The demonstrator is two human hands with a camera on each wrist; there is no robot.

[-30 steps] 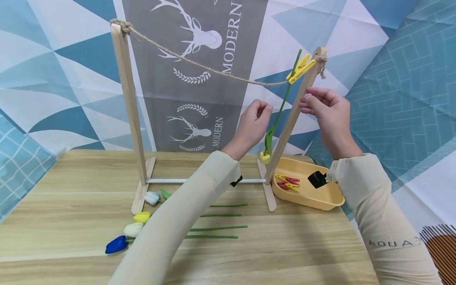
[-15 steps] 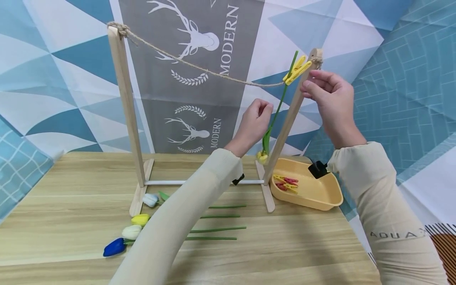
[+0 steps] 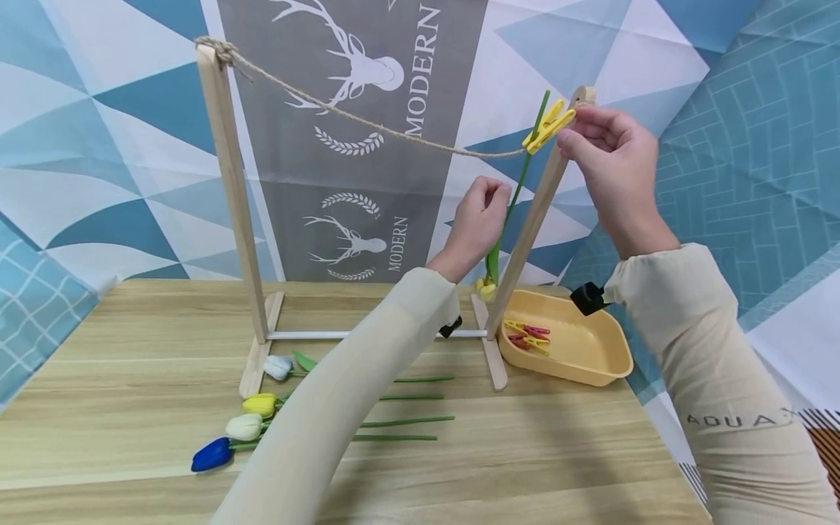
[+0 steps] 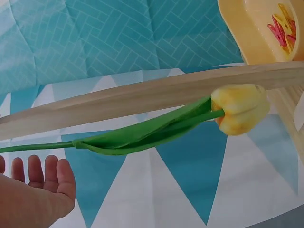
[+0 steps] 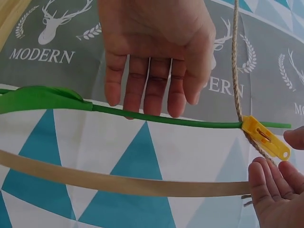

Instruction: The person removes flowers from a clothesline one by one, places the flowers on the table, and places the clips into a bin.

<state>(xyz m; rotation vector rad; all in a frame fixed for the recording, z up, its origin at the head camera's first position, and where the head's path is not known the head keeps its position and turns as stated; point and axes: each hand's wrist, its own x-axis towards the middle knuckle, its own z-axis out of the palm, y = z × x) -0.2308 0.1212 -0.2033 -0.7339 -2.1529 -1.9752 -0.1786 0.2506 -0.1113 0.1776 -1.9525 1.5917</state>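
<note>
A yellow clothespin [image 3: 548, 130] clips a tulip's green stem [image 5: 209, 124] to the twine [image 3: 394, 133], near the right post. The pale yellow tulip [image 4: 241, 109] hangs head down beside that post. My right hand [image 3: 620, 171] is at the clothespin's handle end; in the right wrist view, thumb and fingers stand apart on either side of it. Close to the stem is my left hand [image 3: 475, 226], its fingers loosely bent in the right wrist view, not wrapped around the stem. Whether its fingertips touch the stem I cannot tell.
A wooden frame with a left post [image 3: 232, 189] and right post [image 3: 531, 233] stands on the table [image 3: 131, 408]. Several tulips, including a blue one [image 3: 212, 455], lie at front left. A yellow tray [image 3: 590, 346] at right holds red and yellow clothespins [image 3: 528, 337].
My right hand has risen along the right post to the clothespin's handle end. The left hand has shifted slightly right, closer to the stem. The tulip still hangs from the twine.
</note>
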